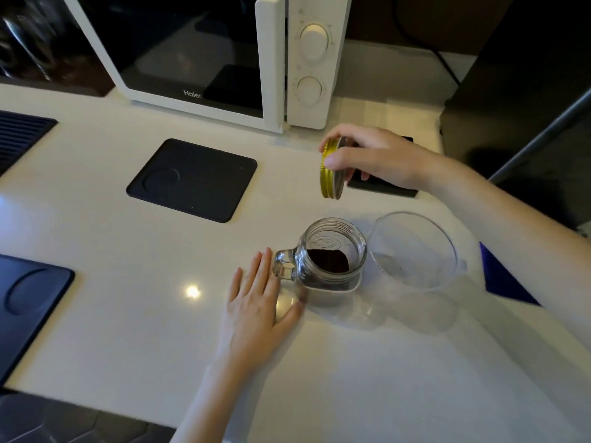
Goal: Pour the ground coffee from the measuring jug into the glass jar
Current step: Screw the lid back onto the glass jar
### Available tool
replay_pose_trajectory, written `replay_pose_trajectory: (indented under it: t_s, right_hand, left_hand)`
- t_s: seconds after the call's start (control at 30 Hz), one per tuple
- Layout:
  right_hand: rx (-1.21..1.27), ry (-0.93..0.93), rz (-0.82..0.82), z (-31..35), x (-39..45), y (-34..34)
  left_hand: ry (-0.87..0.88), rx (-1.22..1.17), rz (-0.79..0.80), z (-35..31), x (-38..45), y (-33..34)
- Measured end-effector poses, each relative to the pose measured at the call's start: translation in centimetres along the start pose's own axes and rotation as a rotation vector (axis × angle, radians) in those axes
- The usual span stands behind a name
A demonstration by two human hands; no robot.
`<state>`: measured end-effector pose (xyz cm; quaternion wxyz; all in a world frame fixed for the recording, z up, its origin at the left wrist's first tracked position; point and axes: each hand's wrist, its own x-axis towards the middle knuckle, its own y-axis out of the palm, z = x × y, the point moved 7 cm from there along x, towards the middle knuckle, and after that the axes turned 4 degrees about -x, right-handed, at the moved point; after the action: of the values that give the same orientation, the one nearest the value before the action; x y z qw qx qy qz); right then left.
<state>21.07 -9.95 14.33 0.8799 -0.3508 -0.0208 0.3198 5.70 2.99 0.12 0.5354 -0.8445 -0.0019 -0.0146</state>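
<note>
A handled glass jar (332, 251) stands upright and uncovered on the white counter, with dark ground coffee (329, 260) inside it. Right beside it on the right is the clear measuring jug (412, 251), which holds only a few dark traces. My left hand (259, 302) lies flat on the counter, fingers apart, its fingertips next to the jar's handle. Above and behind the jar, my right hand (374, 158) holds a gold screw lid (332, 169) on edge in the air.
A white microwave (307, 75) stands at the back. Black square mats lie on the counter at centre left (192, 180) and at the left edge (28, 298). A black pad (383, 187) sits under my right hand. A dark appliance (518, 91) fills the right side.
</note>
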Motion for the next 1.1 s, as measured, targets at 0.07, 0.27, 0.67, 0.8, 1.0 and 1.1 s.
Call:
replay_pose_trajectory:
  t_s: [0.07,0.27,0.67,0.8,1.0,1.1]
  right_hand:
    - [0.122,-0.069,-0.027,0.8,-1.8,0.0]
    - [0.258,-0.129,-0.033,0.4,-6.5,2.6]
    - [-0.155,-0.142,-0.225,0.8,-9.4,4.5]
    - [-0.142,-0.115,-0.230,0.5,-9.8,4.5]
    - [-0.194,-0.111,-0.243,0.9,-9.8,4.5]
    - [-0.214,-0.120,-0.240,1.5,-9.7,4.4]
  left_hand:
    - [-0.006,0.001,-0.012,0.0,-0.1,0.0]
    - [-0.004,-0.010,-0.009,0.1,-0.1,0.0]
    - [0.012,-0.018,0.038,0.2,-0.1,0.2]
    - [0.002,-0.187,0.171,0.4,0.6,0.0]
    - [0.040,-0.730,0.014,-2.6,1.8,-5.9]
    - [0.192,-0.839,-0.013,-5.2,2.4,-6.9]
